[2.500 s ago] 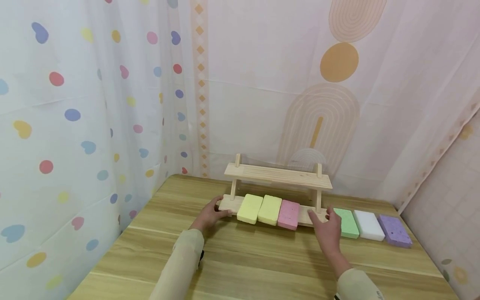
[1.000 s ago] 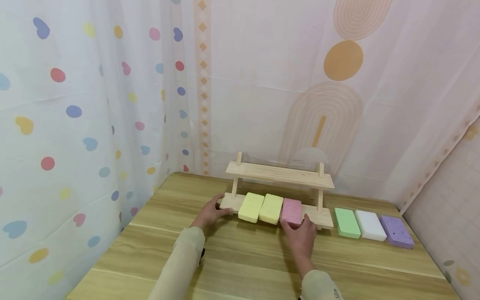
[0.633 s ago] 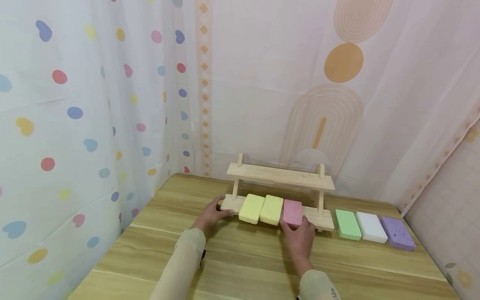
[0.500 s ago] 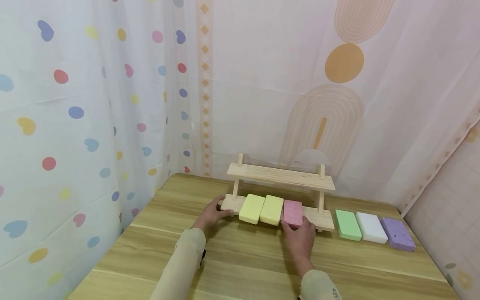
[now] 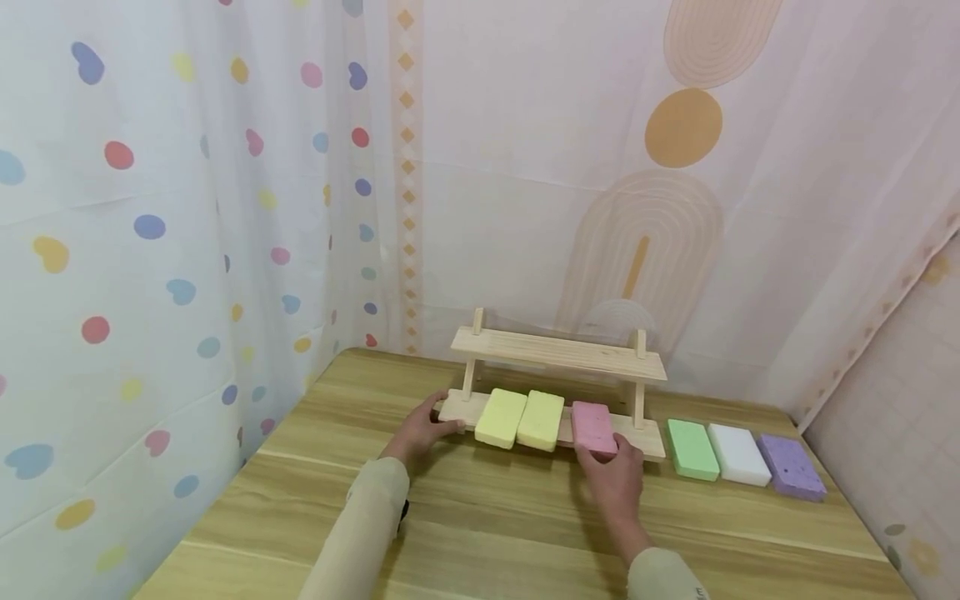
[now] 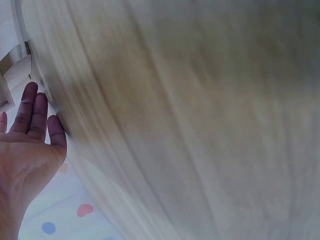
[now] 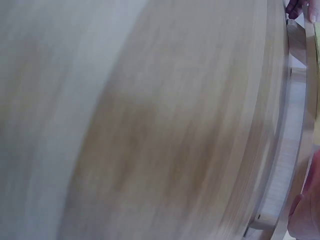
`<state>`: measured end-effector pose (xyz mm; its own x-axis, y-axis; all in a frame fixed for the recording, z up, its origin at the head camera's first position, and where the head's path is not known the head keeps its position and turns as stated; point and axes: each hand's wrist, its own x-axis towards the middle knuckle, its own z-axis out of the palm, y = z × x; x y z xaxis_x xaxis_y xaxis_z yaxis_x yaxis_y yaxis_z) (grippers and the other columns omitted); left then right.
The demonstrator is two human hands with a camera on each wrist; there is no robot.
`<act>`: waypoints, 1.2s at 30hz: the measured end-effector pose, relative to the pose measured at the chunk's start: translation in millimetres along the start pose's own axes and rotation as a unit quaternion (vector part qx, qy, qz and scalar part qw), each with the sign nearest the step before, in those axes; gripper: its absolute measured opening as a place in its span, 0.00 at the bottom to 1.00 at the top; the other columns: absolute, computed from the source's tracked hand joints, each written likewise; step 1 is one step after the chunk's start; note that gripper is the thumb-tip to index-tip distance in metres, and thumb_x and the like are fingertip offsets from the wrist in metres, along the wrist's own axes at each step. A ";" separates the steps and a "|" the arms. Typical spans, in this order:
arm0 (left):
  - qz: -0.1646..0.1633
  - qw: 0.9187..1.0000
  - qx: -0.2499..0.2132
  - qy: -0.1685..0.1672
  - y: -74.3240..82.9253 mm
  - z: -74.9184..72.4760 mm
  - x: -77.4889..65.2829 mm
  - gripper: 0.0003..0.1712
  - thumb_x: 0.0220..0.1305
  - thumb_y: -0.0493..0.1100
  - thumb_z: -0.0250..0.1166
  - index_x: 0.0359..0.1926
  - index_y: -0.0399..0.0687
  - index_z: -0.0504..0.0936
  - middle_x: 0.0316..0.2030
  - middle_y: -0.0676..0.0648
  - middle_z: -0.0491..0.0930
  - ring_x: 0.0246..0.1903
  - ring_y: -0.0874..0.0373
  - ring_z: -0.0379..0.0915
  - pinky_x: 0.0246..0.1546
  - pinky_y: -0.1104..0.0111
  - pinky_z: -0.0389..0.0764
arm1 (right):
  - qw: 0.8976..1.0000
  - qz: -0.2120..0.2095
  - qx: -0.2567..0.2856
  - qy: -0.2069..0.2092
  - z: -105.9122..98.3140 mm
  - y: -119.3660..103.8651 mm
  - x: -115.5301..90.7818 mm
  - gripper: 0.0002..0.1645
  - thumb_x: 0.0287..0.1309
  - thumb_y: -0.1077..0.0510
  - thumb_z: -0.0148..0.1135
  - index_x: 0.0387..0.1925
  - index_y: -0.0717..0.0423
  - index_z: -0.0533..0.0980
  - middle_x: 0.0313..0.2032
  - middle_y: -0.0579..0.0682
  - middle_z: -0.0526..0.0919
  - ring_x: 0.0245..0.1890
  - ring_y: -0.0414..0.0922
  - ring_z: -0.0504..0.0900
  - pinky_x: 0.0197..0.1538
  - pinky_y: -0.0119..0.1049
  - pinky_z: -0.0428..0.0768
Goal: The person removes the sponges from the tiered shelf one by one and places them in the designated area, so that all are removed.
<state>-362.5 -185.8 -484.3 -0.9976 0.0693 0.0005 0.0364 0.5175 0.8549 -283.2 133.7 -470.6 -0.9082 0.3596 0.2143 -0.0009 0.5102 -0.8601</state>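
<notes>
A two-tier wooden shelf stands at the back of the table. My left hand holds the left end of its lower board, thumb at the front edge; the left wrist view shows the other fingers fairly straight. On the lower board lie a yellow sponge, a second yellow sponge close beside it, and a pink sponge to their right, apart by a gap. My right hand pinches the near end of the pink sponge between thumb and fingers. In the right wrist view only a sliver of the pink sponge shows.
Right of the shelf, a green sponge, a white sponge and a purple sponge lie in a row on the wood-grain table. Patterned curtains hang behind and at both sides.
My right hand has left the lower board's right end and taken hold of the pink sponge. The sponge has slid right, away from the yellow ones. My left hand stays put.
</notes>
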 end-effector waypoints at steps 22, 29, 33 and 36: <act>0.003 1.000 -0.001 0.001 0.7 0.5 2.0 0.45 0.64 0.53 0.69 0.75 0.48 0.59 0.50 0.37 0.77 0.48 0.47 0.73 0.54 0.50 0.71 | 1.000 -0.005 -0.015 -0.018 -66.1 23.4 10.0 0.46 0.61 0.47 0.67 0.67 0.75 0.61 0.58 0.73 0.66 0.58 0.65 0.66 0.60 0.60 0.65; -0.006 1.000 -0.004 0.003 -1.7 -0.5 4.8 0.45 0.63 0.55 0.70 0.75 0.51 0.59 0.50 0.37 0.76 0.48 0.46 0.73 0.54 0.50 0.70 | 0.999 0.001 -0.018 -0.031 -81.5 25.5 9.9 0.48 0.61 0.44 0.66 0.68 0.73 0.60 0.61 0.72 0.63 0.59 0.63 0.65 0.61 0.59 0.65; -0.007 1.000 -0.006 0.002 -2.9 -0.2 5.8 0.45 0.64 0.54 0.69 0.75 0.51 0.59 0.51 0.36 0.76 0.49 0.46 0.73 0.55 0.49 0.70 | 0.999 0.006 -0.029 -0.033 -86.9 31.3 9.8 0.49 0.61 0.45 0.66 0.68 0.74 0.59 0.61 0.73 0.63 0.60 0.64 0.65 0.61 0.59 0.65; -0.005 1.000 -0.003 0.000 -3.5 0.7 6.9 0.45 0.64 0.55 0.69 0.75 0.50 0.59 0.51 0.36 0.76 0.49 0.46 0.73 0.53 0.49 0.70 | 0.999 0.009 -0.033 -0.027 -91.9 37.6 9.5 0.48 0.61 0.46 0.65 0.68 0.74 0.59 0.61 0.73 0.64 0.60 0.64 0.66 0.61 0.58 0.66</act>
<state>-369.5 -186.5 -487.6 -0.9979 0.0637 -0.0081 0.0258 0.5126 0.8582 -253.4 228.2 -458.4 -0.9292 0.3268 0.1728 0.0407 0.5550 -0.8309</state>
